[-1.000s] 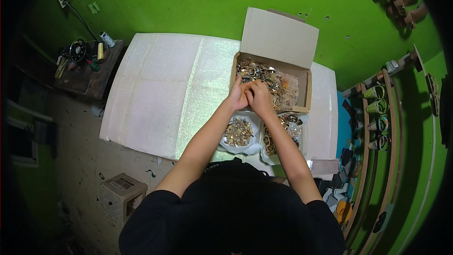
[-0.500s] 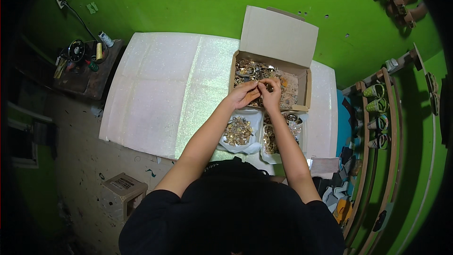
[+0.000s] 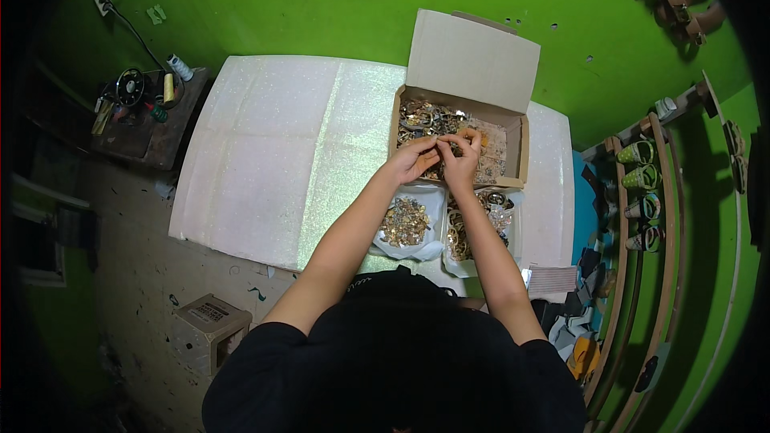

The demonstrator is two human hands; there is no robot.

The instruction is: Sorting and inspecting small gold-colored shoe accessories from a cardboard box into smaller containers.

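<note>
Small metal piece (image 3: 439, 143) sat pinched between my left hand (image 3: 413, 160) and right hand (image 3: 463, 159), both closed on it with fingertips meeting, right over the open cardboard box (image 3: 521, 144) of mixed gold and silver hardware at the far side of the white tabletop (image 3: 265, 160). Two white bags (image 3: 429, 224) of similar parts lay just beside the box, under my forearms.

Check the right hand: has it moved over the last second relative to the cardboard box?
Yes, slightly. The right hand shifted rightward and a bit farther into the open cardboard box, still close beside the left hand.
</note>
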